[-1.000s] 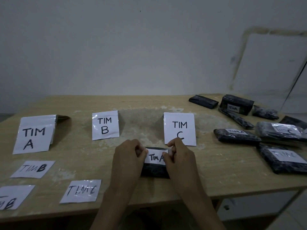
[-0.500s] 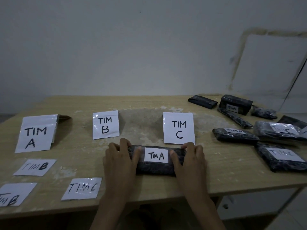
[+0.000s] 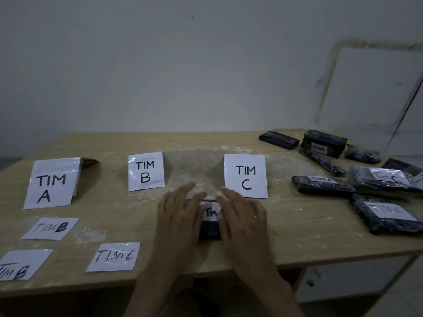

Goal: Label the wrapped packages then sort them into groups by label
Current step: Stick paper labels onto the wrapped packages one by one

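Both flat here: the left hand (image 3: 179, 216) and right hand (image 3: 242, 217), fingers straight and spread, press down on the black package (image 3: 209, 231) across its TIM A label (image 3: 211, 212).

- Light wooden table (image 3: 297, 225), a pale scuffed patch (image 3: 194, 165) at its middle
- White wall (image 3: 160, 65) behind, stained outline (image 3: 329, 72) on its right part

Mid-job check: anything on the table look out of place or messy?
A whitish, dusty smear covers the table between the TIM B sign and TIM C sign. The package under the left hand and right hand reads TIM A yet lies before TIM C, not yet sorted.
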